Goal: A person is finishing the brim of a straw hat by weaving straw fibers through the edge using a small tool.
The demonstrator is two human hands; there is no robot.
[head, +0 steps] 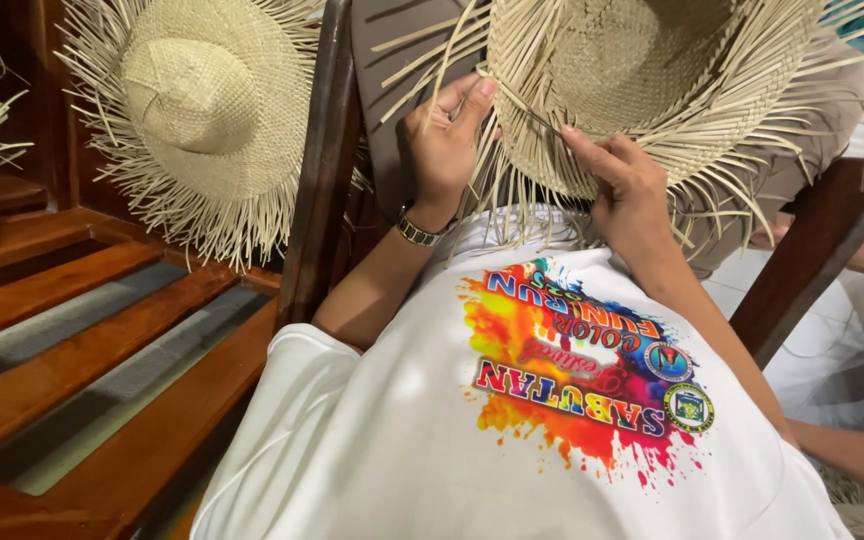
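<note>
A woven straw hat (642, 70) with loose, unfinished strands around its brim rests on my lap, crown up. My left hand (442, 140), with a metal watch at the wrist, grips the brim's near left edge, thumb on top. My right hand (627, 190) pinches thin straw strands at the brim's near edge, fingers closed on them. I wear a white shirt (432, 440) with a colourful splash print.
A second fringed straw hat (202, 90) lies on the wooden bench (72, 370) at my left; part of a third shows at the far left edge. Dark wooden chair arms (317, 160) flank me. Another person's arm (852, 450) is at the lower right.
</note>
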